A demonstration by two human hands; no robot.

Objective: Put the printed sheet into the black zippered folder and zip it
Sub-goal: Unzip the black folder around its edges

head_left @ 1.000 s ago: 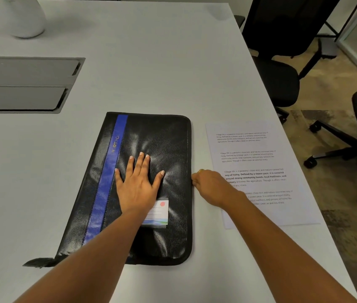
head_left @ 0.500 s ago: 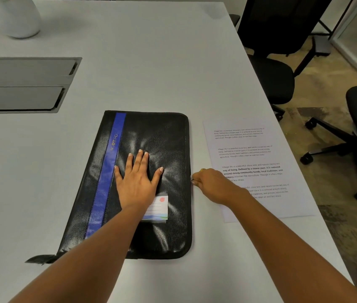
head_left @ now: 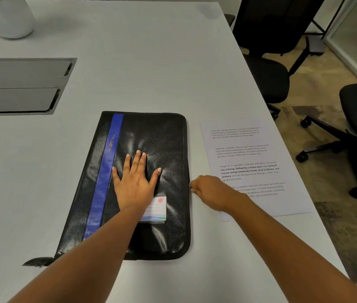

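Pressing palm down on the black zippered folder [head_left: 164,138], the left hand [head_left: 135,184] lies flat with its fingers straight and spread and its thumb out to the right; it grasps nothing. The right hand [head_left: 211,191] is curled just beside the folder's right edge, about halfway along it. Its fingertips pinch a tiny glinting piece there, the zip pull [head_left: 189,186] (too small to make out in any detail). A ring [head_left: 199,177] shows on one finger. That hand's wrist and forearm cross the near left corner of the printed sheet [head_left: 245,154].

The folder lies closed and flat on the desk [head_left: 151,62], its long side running away from the person and leaning a little to the right. A blue stripe [head_left: 116,132] runs lengthwise down its left part. A small label card [head_left: 156,207] with a red dot sits on its cover, partly hidden by the left wrist. A short black tab [head_left: 37,261] juts out at the near left corner.

The printed sheet is outside the folder, flat on the desk with its text facing up. It lies just to the folder's right, with a strip of bare desk between them, and close to the desk's right edge.

Farther off, a grey hatch panel [head_left: 20,84] is set into the desk at the left, and a white vase [head_left: 9,18] stands at the far left corner. Black office chairs [head_left: 269,79] stand on the floor past the desk's right side.
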